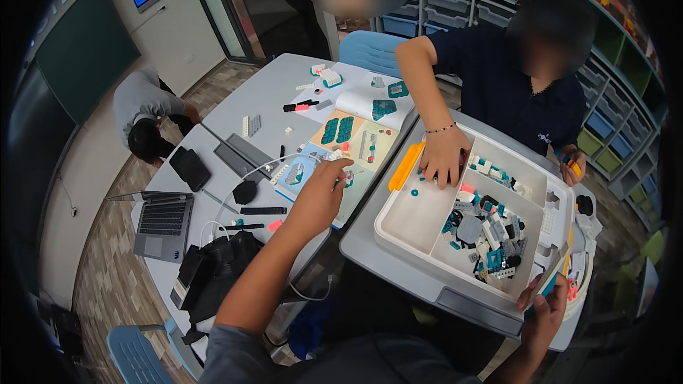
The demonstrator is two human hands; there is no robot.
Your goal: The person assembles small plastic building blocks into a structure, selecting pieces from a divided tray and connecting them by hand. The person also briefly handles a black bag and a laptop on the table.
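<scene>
My left hand (pixel 321 188) is over the open instruction booklet (pixel 366 149), its fingers curled in. Small white bricks (pixel 334 156) lie at its fingertips, and whether it grips one is hidden. At the lower right, my right hand (pixel 549 313) holds a thin flat panel (pixel 551 274) with a pale face and teal and yellow edges, beside the corner of the white sorting tray (pixel 398 235). Grey, white, teal and black building bricks (pixel 491 235) fill the tray's large compartment. Another person's hand (pixel 445 156) reaches into the compartment at the far left.
A laptop (pixel 163 224), a black pouch (pixel 191 168) and a black bag (pixel 231 263) stand on the left table. A white cable (pixel 235 195) crosses it. The person opposite holds colourful bricks (pixel 571 165) in the other hand. Someone bends down (pixel 149 114) beyond the table.
</scene>
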